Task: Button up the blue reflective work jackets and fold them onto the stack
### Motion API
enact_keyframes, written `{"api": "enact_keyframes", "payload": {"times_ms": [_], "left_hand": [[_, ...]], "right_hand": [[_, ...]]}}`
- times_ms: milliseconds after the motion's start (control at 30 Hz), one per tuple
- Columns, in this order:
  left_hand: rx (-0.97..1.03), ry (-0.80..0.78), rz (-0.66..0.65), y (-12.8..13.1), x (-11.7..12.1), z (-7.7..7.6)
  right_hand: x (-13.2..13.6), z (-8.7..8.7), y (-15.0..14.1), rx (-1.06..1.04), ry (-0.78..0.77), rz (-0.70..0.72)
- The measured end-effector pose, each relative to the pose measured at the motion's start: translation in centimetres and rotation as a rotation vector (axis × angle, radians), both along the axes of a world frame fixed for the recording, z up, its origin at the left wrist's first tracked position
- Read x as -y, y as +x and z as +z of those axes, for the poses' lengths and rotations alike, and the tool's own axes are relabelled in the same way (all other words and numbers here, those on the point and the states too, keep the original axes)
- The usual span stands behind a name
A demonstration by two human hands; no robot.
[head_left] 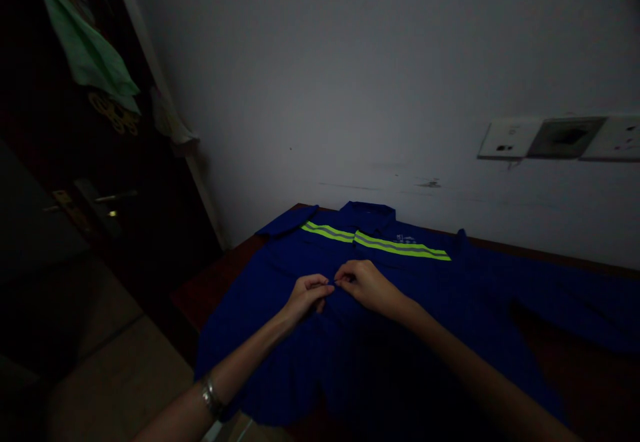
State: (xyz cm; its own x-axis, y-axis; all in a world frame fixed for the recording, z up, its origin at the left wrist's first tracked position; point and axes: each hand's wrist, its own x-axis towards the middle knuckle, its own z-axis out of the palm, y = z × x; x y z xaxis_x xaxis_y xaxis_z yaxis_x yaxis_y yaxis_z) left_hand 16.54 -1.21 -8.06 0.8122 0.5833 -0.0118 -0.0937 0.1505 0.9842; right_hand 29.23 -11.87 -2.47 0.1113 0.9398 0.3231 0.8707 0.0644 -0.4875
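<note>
A dark blue work jacket [280, 275] lies front side up on a dark red table, its collar toward the wall. Bright yellow-green reflective bands with a grey stripe cross its chest, and small white lettering shows above the right-hand band. Both my hands meet at the jacket's front opening, below the bands. My left hand [309, 293] pinches the cloth at the front edge. Close beside it, my right hand [361, 282] pinches the facing edge with thumb and forefinger. Any button between the fingertips is too small and dark to make out.
The table [215, 285] stands against a pale wall [320, 95]. At right, the wall carries socket plates [510, 139]. A dark door [150, 182] with a metal handle [116, 197] stands at left, a green cloth [90, 55] hanging on it. The room is dim.
</note>
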Motion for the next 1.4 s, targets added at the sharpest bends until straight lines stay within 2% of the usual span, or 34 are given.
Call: {"api": "enact_keyframes", "payload": {"times_ms": [167, 333, 467, 733, 1067, 1400], "left_hand": [[0.051, -0.076, -0.008, -0.1, -0.1, -0.2], [0.094, -0.131, -0.017, -0.2, -0.3, -0.4], [0.027, -0.086, 0.036, 0.0, -0.2, -0.4], [-0.037, -0.041, 0.051, 0.0, 0.2, 0.1], [-0.071, 0.008, 0.084, 0.7, -0.1, -0.9], [-0.062, 0.014, 0.102, 0.8, -0.1, -1.0]], "right_hand": [[0.0, 0.2, 0.4, -0.163, -0.033, 0.018], [-0.2, 0.0, 0.6, -0.187, -0.046, 0.034], [-0.4, -0.3, 0.7, -0.164, -0.029, 0.021], [-0.3, -0.2, 0.7, -0.23, -0.027, -0.012], [0.0, 0.1, 0.8, -0.227, -0.084, -0.016], [-0.3, -0.2, 0.7, -0.246, -0.075, -0.017]]}}
